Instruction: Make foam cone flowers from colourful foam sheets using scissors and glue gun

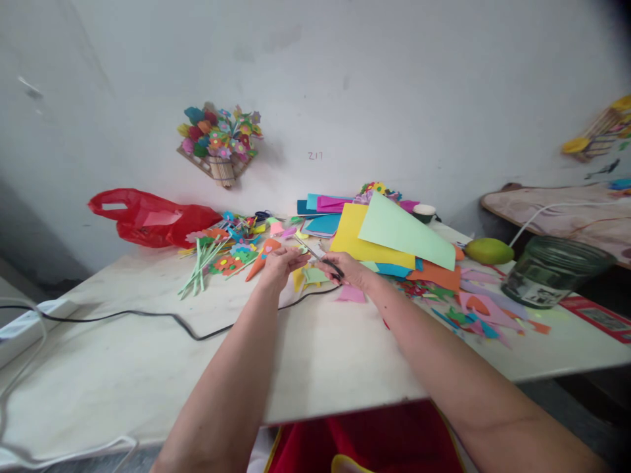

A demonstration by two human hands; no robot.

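1. Small pale piece (302,249): between the hands above the table (325,368), at the scissor blades; exact outline too small to tell. Hazard: a slip in the grip would send the cut astray.
2. Left hand (283,264): thumb and fingers pinching the piece. Hazard: fingertips near the blades could be nicked if the piece turned.
3. Scissors (336,269), black-handled: gripped in the right hand (348,268), blades pointing toward the left hand; blade gap cannot be told.
4. Pink scrap (351,295): beside the right hand; a small cutting dropped here could be lost among offcuts.
5. Black cord (197,336): crossing the table behind the left forearm; a sweeping arm could snag it.
6. Pale green sheet (407,231), over a yellow sheet (351,230): tilted on the pile, liable to slide if the right arm knocks it.
7. Glass jar (547,269): far right, well apart from both hands.
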